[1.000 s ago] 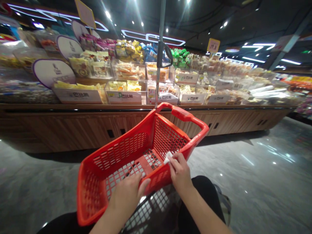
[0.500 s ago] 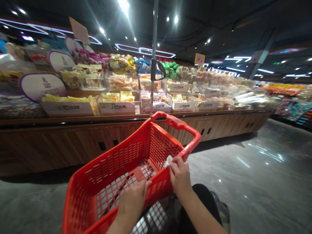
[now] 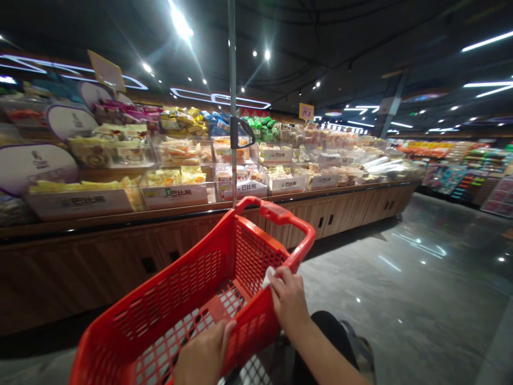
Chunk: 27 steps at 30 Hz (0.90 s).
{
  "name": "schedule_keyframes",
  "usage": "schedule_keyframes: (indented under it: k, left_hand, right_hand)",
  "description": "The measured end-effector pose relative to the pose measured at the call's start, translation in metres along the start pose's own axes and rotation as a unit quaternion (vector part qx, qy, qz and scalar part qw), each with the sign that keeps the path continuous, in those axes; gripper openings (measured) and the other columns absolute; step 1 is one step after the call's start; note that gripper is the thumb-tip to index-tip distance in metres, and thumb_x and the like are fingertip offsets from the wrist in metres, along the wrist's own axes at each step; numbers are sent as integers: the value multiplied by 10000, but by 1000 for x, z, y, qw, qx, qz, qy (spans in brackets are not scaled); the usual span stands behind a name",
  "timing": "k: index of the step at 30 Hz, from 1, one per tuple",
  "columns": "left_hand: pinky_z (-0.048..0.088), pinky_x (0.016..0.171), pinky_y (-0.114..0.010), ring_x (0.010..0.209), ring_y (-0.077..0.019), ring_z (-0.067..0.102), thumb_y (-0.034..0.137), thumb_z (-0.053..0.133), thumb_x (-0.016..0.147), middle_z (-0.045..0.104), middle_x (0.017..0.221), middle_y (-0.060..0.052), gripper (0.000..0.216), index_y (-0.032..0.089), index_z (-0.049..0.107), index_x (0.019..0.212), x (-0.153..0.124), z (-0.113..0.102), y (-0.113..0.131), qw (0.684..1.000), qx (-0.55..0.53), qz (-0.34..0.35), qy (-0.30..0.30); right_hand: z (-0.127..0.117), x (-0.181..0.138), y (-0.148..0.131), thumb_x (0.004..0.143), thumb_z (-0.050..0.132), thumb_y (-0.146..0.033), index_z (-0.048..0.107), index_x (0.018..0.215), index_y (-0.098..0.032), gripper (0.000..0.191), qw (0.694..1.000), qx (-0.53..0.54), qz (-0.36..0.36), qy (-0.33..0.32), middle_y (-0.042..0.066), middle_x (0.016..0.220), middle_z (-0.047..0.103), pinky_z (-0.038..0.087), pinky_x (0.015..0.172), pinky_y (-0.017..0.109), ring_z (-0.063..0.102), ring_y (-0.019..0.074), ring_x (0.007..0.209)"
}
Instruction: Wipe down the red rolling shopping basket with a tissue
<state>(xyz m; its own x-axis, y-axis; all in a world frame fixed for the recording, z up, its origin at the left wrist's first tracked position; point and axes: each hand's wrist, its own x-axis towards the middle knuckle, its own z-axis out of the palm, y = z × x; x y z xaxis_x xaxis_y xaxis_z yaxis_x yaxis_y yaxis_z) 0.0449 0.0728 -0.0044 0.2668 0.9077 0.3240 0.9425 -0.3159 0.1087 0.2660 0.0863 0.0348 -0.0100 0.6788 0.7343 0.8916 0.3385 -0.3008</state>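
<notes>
A red plastic shopping basket (image 3: 188,299) tilts in front of me, its mesh floor bare and its handle end pointing away. My left hand (image 3: 204,355) grips the near rim at the bottom of the view, fingers curled over the edge. My right hand (image 3: 286,302) is closed on the right rim and pinches a small white piece of paper or cloth (image 3: 267,277) against it. A grey pole with a dark grip (image 3: 233,133) rises from the basket's far end.
A long wooden display counter (image 3: 120,251) runs along the left, stacked with clear bins of packaged snacks (image 3: 180,160) and price signs (image 3: 306,111). Glossy grey floor (image 3: 420,289) stretches to the right toward more colourful shelves (image 3: 460,171).
The view has swung right and upward, so the basket and both hands now sit lower and further left in the picture. Both hands keep the same hold on the rim.
</notes>
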Motion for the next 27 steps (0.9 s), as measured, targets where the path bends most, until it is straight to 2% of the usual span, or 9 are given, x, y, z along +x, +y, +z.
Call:
schedule_keyframes:
  k: [3,7,9,14,20,25,27]
  left_hand:
    - [410,477,-220,598,-167,681,354,254,946,705,644,-10,439,248,641,767,0,5,-8,1000,-13,6,6]
    - [425,490,-226,616,-168,685,357,247,944,716,678,-3,445,258,649,781,-1,3,-14,1000,-19,-1,2]
    - [436,508,-230,634,-169,688,364,246,946,720,691,0,449,262,652,784,-2,-1,-15,1000,-22,1,-3]
    - [451,520,-245,645,-181,692,402,250,947,725,719,8,456,266,657,795,-4,-3,-24,1000,-11,7,-16]
    - [440,511,-246,631,-182,688,418,248,946,718,687,8,462,269,660,797,-9,-3,-29,1000,-6,-7,-1]
    - [423,510,-229,619,-165,679,432,241,946,706,661,13,483,266,649,748,-12,-8,-28,1000,-4,-1,14]
    - [416,506,-214,612,-152,674,439,234,948,705,656,11,498,261,651,741,-12,-7,-31,1000,-5,7,18]
  right_hand:
    - [-2,1,-2,803,538,-29,663,1045,-226,336,1000,5,-9,-4,46,952,608,361,731,321,554,181,822]
    - [-13,13,14,852,522,-92,680,992,-212,243,998,-10,45,51,45,933,602,349,753,331,568,178,839]
    - [-14,14,16,863,501,-90,672,1018,-205,258,997,-12,49,61,51,940,601,347,760,336,565,181,848]
    - [-14,8,8,832,500,-35,643,1094,-217,349,1000,12,-10,9,57,969,608,339,761,335,562,188,888]
    - [-28,18,17,864,525,-112,682,981,-199,213,996,-18,66,57,45,929,605,323,760,335,574,177,844]
    - [-26,13,11,845,518,-78,669,1030,-206,271,1000,4,9,4,50,937,605,317,762,335,565,180,866]
    - [-27,13,12,848,534,-97,677,1013,-213,247,1000,1,13,9,45,928,608,310,756,335,566,177,850]
